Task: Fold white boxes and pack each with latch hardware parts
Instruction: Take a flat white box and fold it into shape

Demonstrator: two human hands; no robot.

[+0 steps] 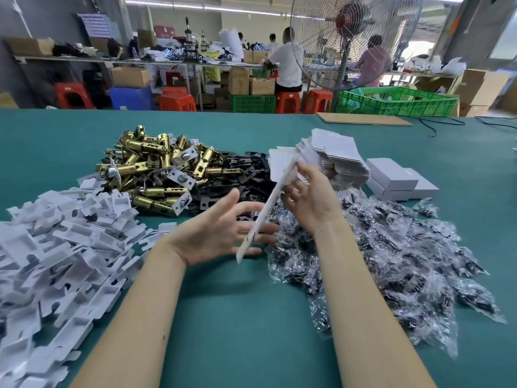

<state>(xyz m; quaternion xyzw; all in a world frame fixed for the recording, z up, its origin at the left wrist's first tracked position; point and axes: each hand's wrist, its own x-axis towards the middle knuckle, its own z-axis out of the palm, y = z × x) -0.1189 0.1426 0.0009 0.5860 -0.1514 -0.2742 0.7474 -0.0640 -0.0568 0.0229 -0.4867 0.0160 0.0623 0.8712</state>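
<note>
Head view: our right hand pinches a flat white box edge-on above the table; our left hand is spread beneath, fingertips near its lower end. Risk: the one-handed grip lets it slip or crease.

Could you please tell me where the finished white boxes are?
In the head view, the finished white boxes sit far right on the table, beside the flat box stack.

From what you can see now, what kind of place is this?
Most likely a factory packing floor: piles of brass latches and flat white boxes on a green table, with crates and other workers behind.
</note>
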